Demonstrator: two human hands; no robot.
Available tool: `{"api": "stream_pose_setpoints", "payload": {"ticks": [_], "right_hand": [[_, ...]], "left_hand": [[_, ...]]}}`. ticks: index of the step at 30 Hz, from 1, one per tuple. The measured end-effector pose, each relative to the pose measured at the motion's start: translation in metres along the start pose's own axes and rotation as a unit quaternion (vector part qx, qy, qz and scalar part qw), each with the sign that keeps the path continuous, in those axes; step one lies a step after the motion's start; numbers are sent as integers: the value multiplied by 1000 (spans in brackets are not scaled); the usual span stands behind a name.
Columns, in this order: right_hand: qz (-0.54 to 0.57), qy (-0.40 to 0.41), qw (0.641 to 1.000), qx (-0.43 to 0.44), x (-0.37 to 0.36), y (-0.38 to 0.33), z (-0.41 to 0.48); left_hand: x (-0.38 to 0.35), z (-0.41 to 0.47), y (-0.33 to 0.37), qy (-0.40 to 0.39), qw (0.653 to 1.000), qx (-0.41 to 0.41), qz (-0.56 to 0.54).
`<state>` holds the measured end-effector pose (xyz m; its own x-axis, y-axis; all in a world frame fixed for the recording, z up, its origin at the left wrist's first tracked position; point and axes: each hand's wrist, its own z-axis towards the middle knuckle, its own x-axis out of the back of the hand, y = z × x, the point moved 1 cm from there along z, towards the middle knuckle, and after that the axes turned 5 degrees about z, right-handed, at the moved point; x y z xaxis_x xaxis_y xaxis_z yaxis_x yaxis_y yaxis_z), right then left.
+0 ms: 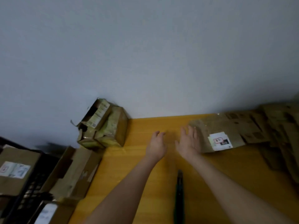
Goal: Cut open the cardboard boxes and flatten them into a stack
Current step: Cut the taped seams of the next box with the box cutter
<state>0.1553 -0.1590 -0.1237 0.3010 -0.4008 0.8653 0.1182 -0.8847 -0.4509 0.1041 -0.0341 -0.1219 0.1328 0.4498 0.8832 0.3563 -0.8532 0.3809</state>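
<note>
- A green and black cutter (178, 196) lies on the yellow worktop (129, 175) at the bottom centre of the frame, between the two forearms and pointing away from the person. Neither hand touches it. I cannot tell whether its blade is out; if it is, a forearm drawn back carelessly could catch it or knock it off the near edge.
- In the lower left, off the worktop's edge, unflattened boxes (72, 172) sit in and beside a dark crate (32, 191), so by my reading a good part of the job remains.
- The left hand (156, 145), at centre frame, is spread loosely over bare worktop and holds nothing.
- The right hand (188, 143), just beside it, is flat with straight fingers, its outer edge at the left border of a flattened box (226, 131) bearing a white label (220, 141). The blur hides whether they touch.
- That piece lies right of centre, overlapping the stack of flattened cardboard (275, 135) that fans out to the right edge of the frame.
- The stack looks loose and splayed. A sideways shove from one hand could skew the labelled piece or slide sheets toward the far right, where the worktop's edge is out of view.
- A torn, half-opened box (103, 126) stands at the far left corner of the worktop against the grey wall (145, 46). It seems to overhang the corner, so a careless reach could tip it off.
</note>
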Motion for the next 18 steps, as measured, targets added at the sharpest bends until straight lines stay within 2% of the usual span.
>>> {"api": "stream_pose_setpoints", "payload": {"ticks": [4,7,9,11,14,18], "right_hand": [[13,6,1000,-11,-44,-82,-20],[49,-5,999,-8,-73,-149,-38],[76,-5,997,11,-85,-193,-46],[107,-6,994,28,-93,-228,-47],[132,-5,991,37,-106,-259,-47],[149,-6,989,14,-129,-265,-49]], "left_hand": [[49,-18,-73,74,995,-63,-22],[96,-31,-124,188,978,-93,-1],[132,-31,-154,271,960,-70,14],[165,-22,-182,314,949,-29,18],[198,1,-228,272,961,50,4],[212,30,-274,109,987,120,1]]}}
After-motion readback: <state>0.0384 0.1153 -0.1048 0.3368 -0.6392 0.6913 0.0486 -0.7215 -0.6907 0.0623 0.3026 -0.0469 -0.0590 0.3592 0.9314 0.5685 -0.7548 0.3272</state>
